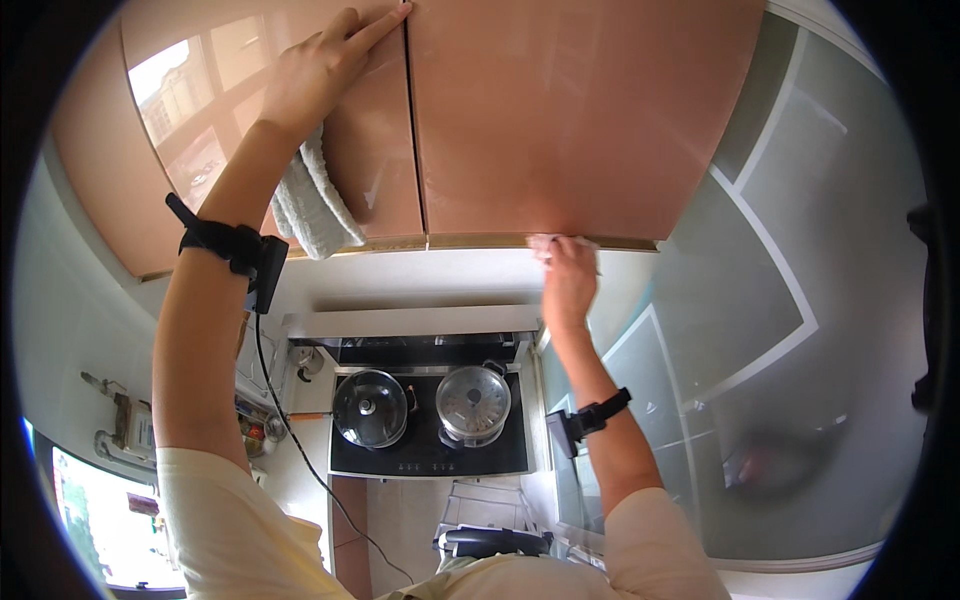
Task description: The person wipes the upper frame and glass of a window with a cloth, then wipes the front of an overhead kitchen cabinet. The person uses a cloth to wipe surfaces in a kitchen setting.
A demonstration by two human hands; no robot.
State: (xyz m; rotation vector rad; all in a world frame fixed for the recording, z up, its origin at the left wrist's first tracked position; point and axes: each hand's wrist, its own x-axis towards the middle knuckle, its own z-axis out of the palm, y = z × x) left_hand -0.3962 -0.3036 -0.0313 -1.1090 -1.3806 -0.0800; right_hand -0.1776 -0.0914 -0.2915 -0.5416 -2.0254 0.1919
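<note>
Glossy pinkish-brown cabinet doors (570, 120) span the upper part of the view, split by a dark vertical gap. My left hand (322, 71) rests on the left door, its index finger extended to that gap near the top edge. Below it a folded grey-white towel (319, 206) hangs down past the cabinet's lower edge; what holds the towel is hidden behind my wrist. My right hand (570, 274) grips a crumpled pale pink cloth (544, 246) against the bottom edge (480, 241) of the right door. Both forearms wear black straps with small devices.
Below stands a black cooktop (427, 461) with a lidded pan (370, 409) and a lidded steel pot (473, 405). Frosted glass panels (720, 300) close the right side. A black cable (300, 442) hangs from the left strap. Bottles and jars crowd the left counter.
</note>
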